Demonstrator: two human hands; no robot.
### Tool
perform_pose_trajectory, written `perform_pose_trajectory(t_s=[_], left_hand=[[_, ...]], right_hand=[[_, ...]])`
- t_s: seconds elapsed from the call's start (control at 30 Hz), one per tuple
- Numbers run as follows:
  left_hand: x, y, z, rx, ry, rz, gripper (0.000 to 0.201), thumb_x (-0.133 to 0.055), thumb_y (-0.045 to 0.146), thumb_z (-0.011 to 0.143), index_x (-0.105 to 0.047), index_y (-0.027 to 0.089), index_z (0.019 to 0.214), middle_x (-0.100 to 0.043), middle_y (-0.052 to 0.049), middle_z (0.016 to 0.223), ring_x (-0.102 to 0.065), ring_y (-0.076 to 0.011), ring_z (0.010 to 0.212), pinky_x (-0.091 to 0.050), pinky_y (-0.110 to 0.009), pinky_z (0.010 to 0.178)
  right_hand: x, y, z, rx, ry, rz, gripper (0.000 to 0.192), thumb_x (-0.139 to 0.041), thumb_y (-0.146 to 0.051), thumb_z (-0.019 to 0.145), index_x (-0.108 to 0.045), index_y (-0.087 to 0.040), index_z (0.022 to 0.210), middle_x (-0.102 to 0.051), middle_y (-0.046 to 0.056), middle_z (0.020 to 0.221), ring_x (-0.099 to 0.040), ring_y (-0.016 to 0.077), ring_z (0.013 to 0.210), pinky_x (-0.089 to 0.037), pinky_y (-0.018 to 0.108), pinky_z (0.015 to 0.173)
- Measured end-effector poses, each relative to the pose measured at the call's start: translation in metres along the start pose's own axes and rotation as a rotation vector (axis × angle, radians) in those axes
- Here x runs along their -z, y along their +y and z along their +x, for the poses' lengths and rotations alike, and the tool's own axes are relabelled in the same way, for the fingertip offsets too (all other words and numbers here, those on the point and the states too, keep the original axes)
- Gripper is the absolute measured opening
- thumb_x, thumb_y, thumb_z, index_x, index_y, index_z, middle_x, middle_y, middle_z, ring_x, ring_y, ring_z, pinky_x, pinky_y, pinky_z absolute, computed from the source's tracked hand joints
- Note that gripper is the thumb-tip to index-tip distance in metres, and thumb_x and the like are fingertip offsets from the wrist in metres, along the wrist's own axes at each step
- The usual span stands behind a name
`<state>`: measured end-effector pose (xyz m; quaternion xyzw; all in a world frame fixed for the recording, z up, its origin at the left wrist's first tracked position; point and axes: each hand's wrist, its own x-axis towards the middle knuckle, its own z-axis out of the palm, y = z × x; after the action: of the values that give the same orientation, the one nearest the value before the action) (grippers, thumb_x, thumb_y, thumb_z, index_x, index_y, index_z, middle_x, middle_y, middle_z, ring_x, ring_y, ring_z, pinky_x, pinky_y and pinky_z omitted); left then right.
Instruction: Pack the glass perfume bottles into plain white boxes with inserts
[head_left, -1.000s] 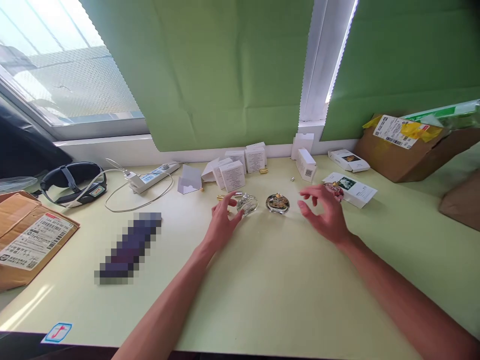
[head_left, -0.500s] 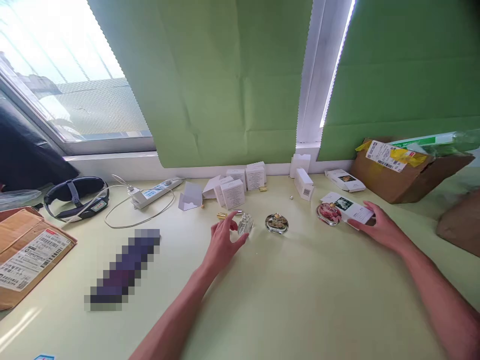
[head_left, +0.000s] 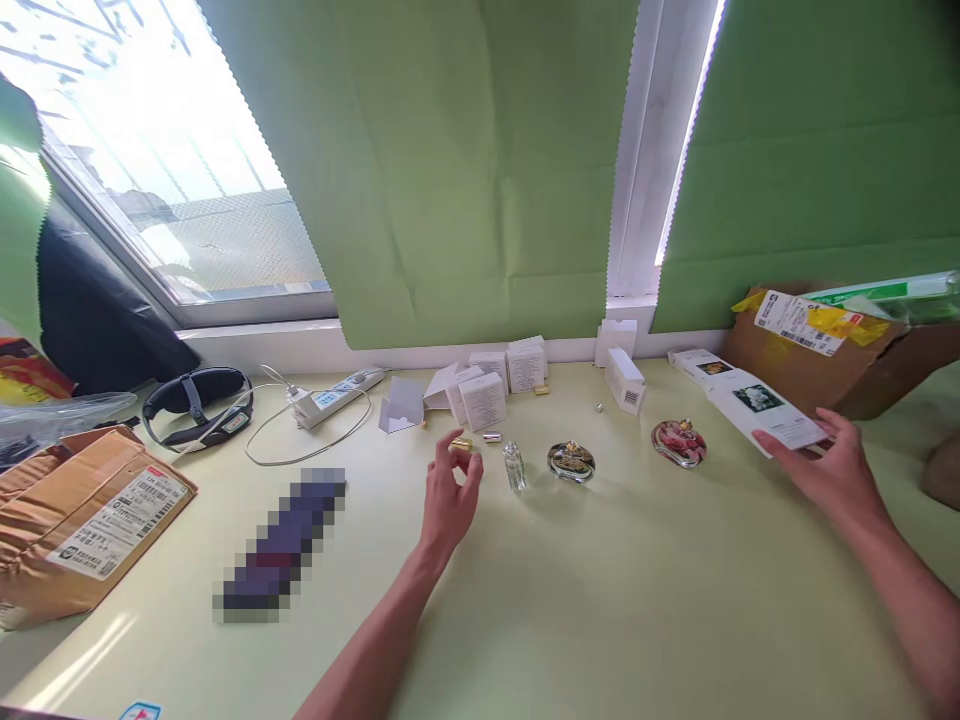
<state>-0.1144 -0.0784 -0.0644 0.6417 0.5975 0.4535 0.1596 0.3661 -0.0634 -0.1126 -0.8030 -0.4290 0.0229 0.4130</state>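
My left hand (head_left: pixel 452 492) hovers over the table, thumb and forefinger curved and apart, with nothing visibly held. Just behind its fingertips lies a gold cap (head_left: pixel 463 444), and a small silver cap (head_left: pixel 492 437) is beside that. To its right stands a clear glass perfume bottle (head_left: pixel 514 468), seen narrow side on. Further right are a dark-patterned perfume bottle (head_left: pixel 571 462) and a pink flower-patterned one (head_left: pixel 679 443). My right hand (head_left: pixel 832 465) grips the near end of a flat white box (head_left: pixel 780 420) with a flower picture; some fingers are hidden beneath it.
Several white cartons (head_left: pixel 484 402) stand along the window wall, with another white box (head_left: pixel 625 381) to their right. A second picture box (head_left: pixel 701 366) lies near an open cardboard box (head_left: pixel 810 370). Leftward are a power strip (head_left: pixel 341 398), a black headband device (head_left: pixel 196 410) and a brown parcel (head_left: pixel 97 520).
My left hand has come away from the clear bottle, which now stands turned narrow side on. My right hand has shifted the white picture box away from the pink bottle, toward the right.
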Motion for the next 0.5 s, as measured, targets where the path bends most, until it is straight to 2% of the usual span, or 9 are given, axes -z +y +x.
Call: perform_pose_trajectory(t_s=[0.1,0.2,0.33,0.4,0.5], left_hand=[[0.004,-0.006,0.008,0.070,0.134,-0.085,0.034,-0.046,0.034,0.090,-0.042,0.022,0.121,-0.060,0.002,0.075,-0.057,-0.0153,0.074,-0.044,-0.030,0.071],[0.008,-0.015,0.015,0.124,0.245,-0.155,0.032,-0.047,0.033,0.089,-0.043,0.023,0.118,-0.056,0.003,0.074,-0.056,-0.0144,0.071,-0.043,-0.027,0.066],[0.010,-0.023,0.017,0.144,0.307,-0.175,0.029,-0.048,0.029,0.087,-0.045,0.023,0.116,-0.056,0.002,0.077,-0.055,-0.0139,0.073,-0.044,-0.027,0.069],[0.012,-0.024,0.018,0.133,0.317,-0.154,0.029,-0.049,0.028,0.086,-0.045,0.023,0.115,-0.057,0.001,0.081,-0.055,-0.0142,0.075,-0.045,-0.028,0.072],[0.017,-0.021,0.031,0.100,0.284,-0.092,0.035,-0.051,0.028,0.084,-0.044,0.023,0.117,-0.058,-0.001,0.090,-0.056,-0.0160,0.082,-0.047,-0.031,0.077]], right_hand=[[0.004,-0.006,-0.001,-0.056,0.041,0.298,0.093,-0.064,-0.067,0.068,-0.029,-0.028,0.144,-0.044,0.024,0.142,-0.060,0.0282,0.115,-0.051,0.033,0.081],[0.001,-0.007,-0.001,0.001,0.060,0.440,0.090,-0.066,-0.063,0.070,-0.027,-0.032,0.144,-0.043,0.022,0.144,-0.053,0.0262,0.124,-0.049,0.032,0.086],[-0.006,-0.004,-0.004,0.052,-0.031,0.292,0.097,-0.071,-0.063,0.064,-0.027,-0.034,0.145,-0.040,0.017,0.147,-0.043,0.0290,0.132,-0.041,0.041,0.101],[-0.005,-0.006,-0.004,0.064,-0.051,0.223,0.087,-0.067,-0.064,0.067,-0.031,-0.037,0.142,-0.040,0.014,0.148,-0.041,0.0275,0.134,-0.039,0.041,0.103],[0.005,-0.023,0.003,0.076,-0.033,0.154,0.064,-0.056,-0.066,0.076,-0.042,-0.038,0.131,-0.050,0.012,0.141,-0.048,0.0232,0.129,-0.045,0.037,0.097]])
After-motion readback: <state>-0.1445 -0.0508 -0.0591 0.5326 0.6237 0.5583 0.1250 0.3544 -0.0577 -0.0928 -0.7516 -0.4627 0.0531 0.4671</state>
